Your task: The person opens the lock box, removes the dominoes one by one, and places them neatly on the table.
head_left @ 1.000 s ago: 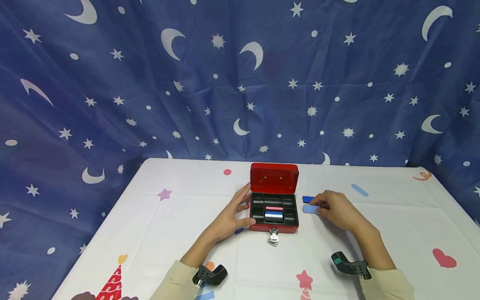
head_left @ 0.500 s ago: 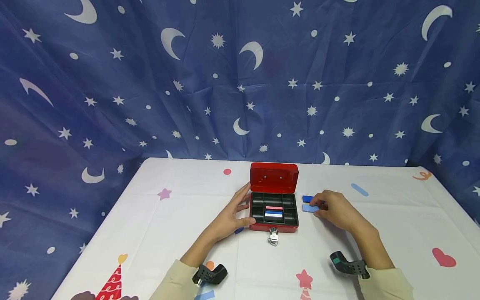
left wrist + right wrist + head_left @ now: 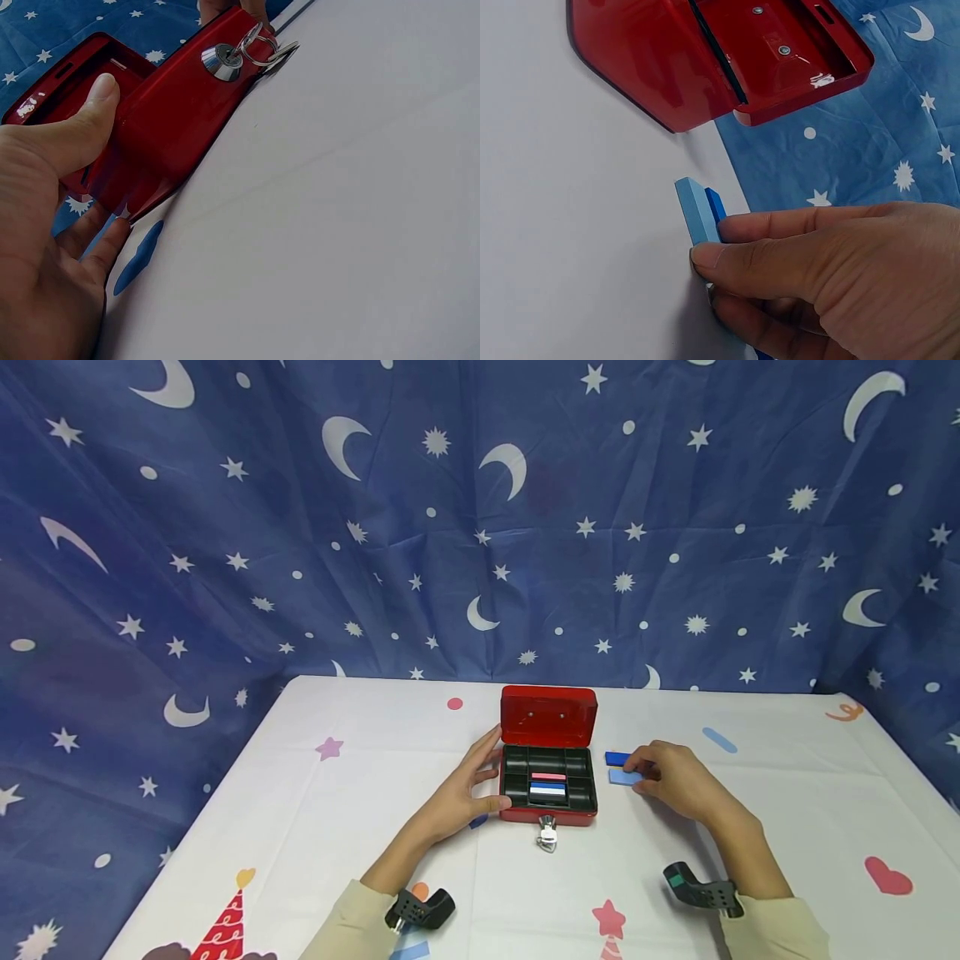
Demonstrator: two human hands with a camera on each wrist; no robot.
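Observation:
A red cash box [image 3: 517, 816] with a black compartment tray [image 3: 551, 762] stands with its lid [image 3: 549, 717] raised. My left hand [image 3: 457, 793] rests along its left side; the thumb lies over the front left rim and the straight fingers touch the side wall. To the right of the box, my right hand [image 3: 678, 781] pinches a flat light blue block [image 3: 696, 210] between thumb and fingers. Right behind it, almost parallel, lies a dark blue block [image 3: 617, 758], its right end covered by the fingers. Pink, blue and white bars [image 3: 547, 787] sit in the tray's middle compartments.
Keys on a ring [image 3: 262, 49] hang from the lock [image 3: 222, 62] on the box front. A white cloth [image 3: 375, 793] printed with hearts and stars covers the table. Behind it hangs a blue curtain [image 3: 420, 568] with moons and stars.
My right hand and the light blue block have shifted slightly left, then slightly back to the right. The left hand and the box have not moved.

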